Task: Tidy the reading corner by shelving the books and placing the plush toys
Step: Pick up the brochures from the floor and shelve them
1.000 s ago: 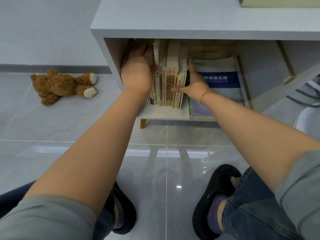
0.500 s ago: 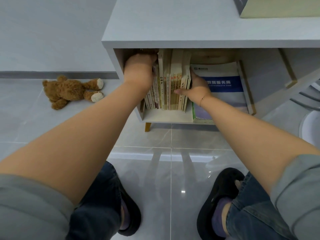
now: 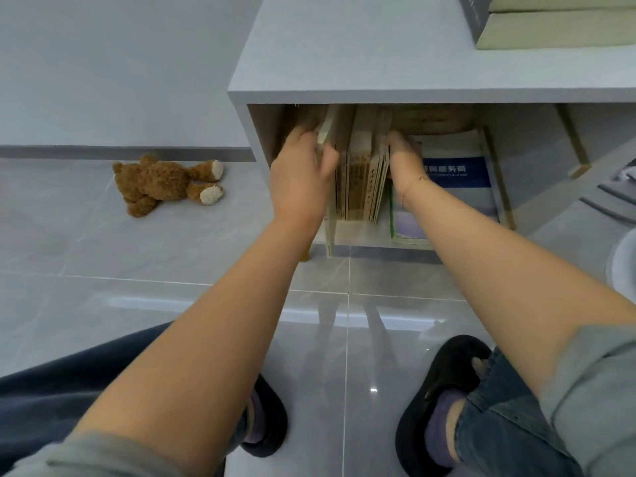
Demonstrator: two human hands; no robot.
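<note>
Books point(image 3: 361, 173) stand upright as a row in the left end of the shelf point(image 3: 378, 96) cubby, pressed from both ends. The left hand point(image 3: 299, 173) has its grip curled round a pale thin book point(image 3: 329, 187) at the row's left edge, whose lower corner juts past the shelf front. The right hand point(image 3: 404, 158) presses flat against the row's right end, beside a blue-covered book point(image 3: 457, 173) lying tilted. The risk, I judge: if the right hand eases off, the row may topple onto the blue cover; the jutting book could slide out to the floor. The teddy bear point(image 3: 165, 182) lies on the floor tiles, well apart, not yet placed.
</note>
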